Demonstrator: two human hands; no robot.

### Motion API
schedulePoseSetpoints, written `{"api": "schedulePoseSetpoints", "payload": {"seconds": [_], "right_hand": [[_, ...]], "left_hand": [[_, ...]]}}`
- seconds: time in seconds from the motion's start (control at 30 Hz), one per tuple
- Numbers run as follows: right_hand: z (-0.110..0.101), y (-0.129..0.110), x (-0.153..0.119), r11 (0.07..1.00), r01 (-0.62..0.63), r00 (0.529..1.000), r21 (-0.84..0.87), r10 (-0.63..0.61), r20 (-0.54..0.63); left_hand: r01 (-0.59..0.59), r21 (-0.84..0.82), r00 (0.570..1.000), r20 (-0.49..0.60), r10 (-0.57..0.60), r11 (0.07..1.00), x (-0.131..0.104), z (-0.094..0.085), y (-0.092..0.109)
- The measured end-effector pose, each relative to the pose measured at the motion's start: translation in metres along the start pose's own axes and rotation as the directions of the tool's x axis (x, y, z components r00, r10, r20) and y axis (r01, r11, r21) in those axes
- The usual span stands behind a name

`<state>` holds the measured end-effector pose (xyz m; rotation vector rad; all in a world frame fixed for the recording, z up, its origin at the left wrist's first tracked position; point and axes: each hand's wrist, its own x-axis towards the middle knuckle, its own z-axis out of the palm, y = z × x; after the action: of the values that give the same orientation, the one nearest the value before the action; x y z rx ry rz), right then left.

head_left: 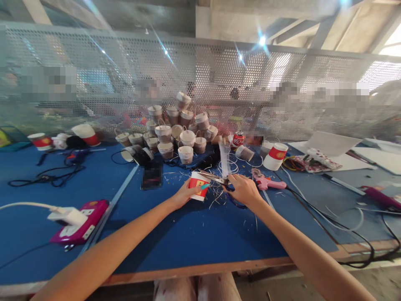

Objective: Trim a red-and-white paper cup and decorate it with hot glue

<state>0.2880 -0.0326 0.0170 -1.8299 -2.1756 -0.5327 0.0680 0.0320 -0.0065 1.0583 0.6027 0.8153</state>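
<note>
My left hand (184,195) is wrapped round a red and white paper cup (197,193), held tilted above the blue table. In my right hand (243,189) is a pair of scissors (216,178), its dark blue handles partly hidden by my fingers. The blades reach left to the cup's rim; whether they are cutting into it I cannot tell. Thin white offcuts lie scattered on the table under and around both hands. A clear plastic sleeve of pale sticks (224,156) stands just behind the scissors.
Several small brown and white buckets (187,139) are piled at the back. To the right lie a pink glue gun (272,183), a larger red and white paper cup (275,156) and a cola can (238,139). At left is a magenta power strip (83,221) with a white plug; cables cross both sides.
</note>
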Motion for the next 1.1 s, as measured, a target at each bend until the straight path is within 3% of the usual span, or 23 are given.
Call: {"api": "schedulePoseSetpoints", "payload": {"seconds": [0.4, 1.1], "right_hand": [[0.005, 0.003, 0.000, 1.000, 0.012, 0.999, 0.006, -0.011, -0.044], [-0.004, -0.002, 0.000, 0.998, -0.028, 0.999, -0.050, 0.030, 0.041]], "left_hand": [[0.044, 0.024, 0.999, -0.010, -0.044, 0.999, -0.001, 0.004, 0.004], [0.016, 0.173, 0.997, -0.078, -0.002, 0.985, -0.004, 0.011, 0.005]]}}
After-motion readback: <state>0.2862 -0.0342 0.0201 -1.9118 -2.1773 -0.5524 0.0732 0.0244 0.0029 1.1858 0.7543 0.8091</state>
